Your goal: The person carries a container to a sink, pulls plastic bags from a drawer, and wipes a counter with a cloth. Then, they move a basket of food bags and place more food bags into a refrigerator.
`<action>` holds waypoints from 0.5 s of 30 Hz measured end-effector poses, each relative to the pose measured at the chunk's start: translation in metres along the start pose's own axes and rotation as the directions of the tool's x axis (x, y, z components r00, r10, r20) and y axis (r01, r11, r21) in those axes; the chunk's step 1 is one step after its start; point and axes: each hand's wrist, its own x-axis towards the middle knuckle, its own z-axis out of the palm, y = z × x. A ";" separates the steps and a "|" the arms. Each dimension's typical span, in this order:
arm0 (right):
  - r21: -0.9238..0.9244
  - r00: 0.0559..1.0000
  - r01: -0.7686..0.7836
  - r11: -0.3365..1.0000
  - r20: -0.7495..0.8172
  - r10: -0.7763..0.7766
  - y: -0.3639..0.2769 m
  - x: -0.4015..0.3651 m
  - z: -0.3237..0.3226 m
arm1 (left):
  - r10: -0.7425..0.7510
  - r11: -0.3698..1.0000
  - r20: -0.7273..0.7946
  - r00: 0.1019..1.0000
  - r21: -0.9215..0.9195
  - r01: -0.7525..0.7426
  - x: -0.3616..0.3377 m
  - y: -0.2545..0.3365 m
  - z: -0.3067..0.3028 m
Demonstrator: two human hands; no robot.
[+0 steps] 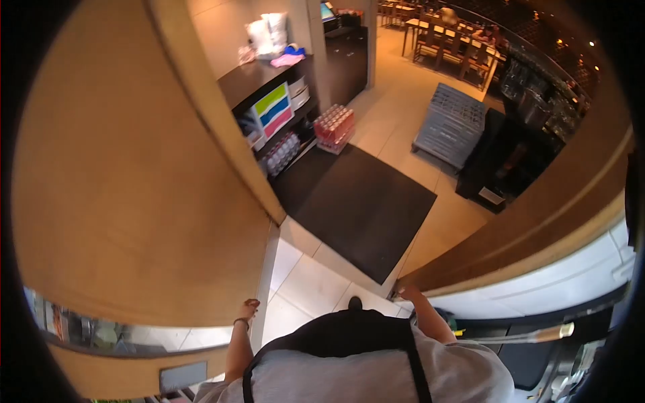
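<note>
My left hand hangs low beside the wooden door, its fingers loosely curled with nothing showing in them. A band circles that wrist. On the other side, my right hand is close to the lower edge of the wooden panel at the right. Its fingers are bent in, and no object shows in them. Between the hands, my black apron covers the front of a light grey shirt. The tip of a dark shoe stands on pale floor tiles.
A dark mat lies past the doorway. Beyond it are a shrink-wrapped pack of bottles, a dark shelf unit and stacked grey crates. A black cabinet stands right; people sit at a far table.
</note>
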 end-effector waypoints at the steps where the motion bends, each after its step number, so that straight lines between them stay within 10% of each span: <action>1: 0.011 0.999 0.004 1.000 0.046 -0.004 -0.011 0.024 -0.037 | 0.072 0.994 -0.018 0.997 -0.079 -0.074 0.007 0.040 0.003; 5: 0.055 0.981 0.184 0.981 -0.073 -0.180 -0.062 0.103 -0.156 | 0.112 0.985 -0.051 0.992 -0.123 -0.118 0.043 0.088 0.021; 9: 0.181 0.940 0.298 0.937 -0.225 -0.255 -0.106 0.195 -0.206 | 0.016 0.915 -0.029 0.999 0.404 -0.003 0.083 0.007 0.030; 15: 0.074 0.978 0.189 0.979 -0.099 -0.181 -0.103 0.273 -0.233 | -0.230 0.782 0.154 0.961 0.617 0.088 0.137 0.036 0.022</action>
